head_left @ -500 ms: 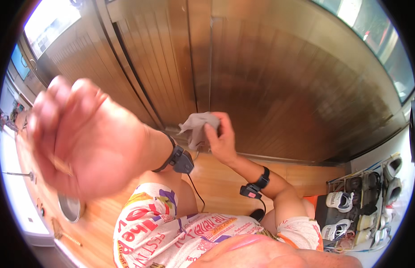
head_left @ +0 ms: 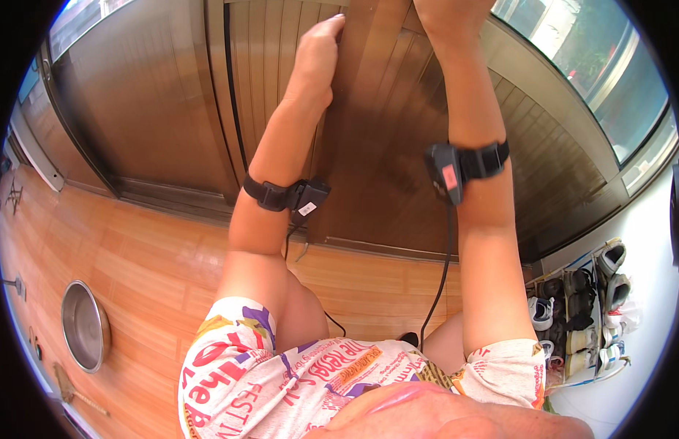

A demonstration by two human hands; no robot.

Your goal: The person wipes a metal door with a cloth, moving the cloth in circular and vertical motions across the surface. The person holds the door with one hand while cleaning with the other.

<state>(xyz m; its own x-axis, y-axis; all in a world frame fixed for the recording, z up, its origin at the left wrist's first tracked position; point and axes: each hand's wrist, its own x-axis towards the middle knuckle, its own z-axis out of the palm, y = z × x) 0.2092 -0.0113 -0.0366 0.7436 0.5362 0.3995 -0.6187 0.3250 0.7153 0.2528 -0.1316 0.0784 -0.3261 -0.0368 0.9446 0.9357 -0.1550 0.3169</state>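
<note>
My left hand [head_left: 317,63] reaches up to the brown panelled door [head_left: 361,157], at the edge of a wide vertical panel strip. Its fingers are stretched out, and it shows nothing held. Higher and to the right, my right hand [head_left: 454,20] is raised against the upper part of the same door. The top edge of the picture cuts off its fingers, so what they hold is hidden. The grey cloth is out of sight. Each forearm wears a black strap with a small device, the left device [head_left: 309,202] and the right device [head_left: 445,173], each with a cable.
A round metal basin [head_left: 85,326] stands on the wood-look floor [head_left: 164,256] at the left. At the right, a rack [head_left: 574,377] of several shoes leans near the white wall [head_left: 647,241]. A window [head_left: 606,73] lies beyond the door's right side.
Both arms have reached up and forward. My left hand has moved from close in front at the left to the door; my right hand has risen, and the grey cloth it held no longer shows.
</note>
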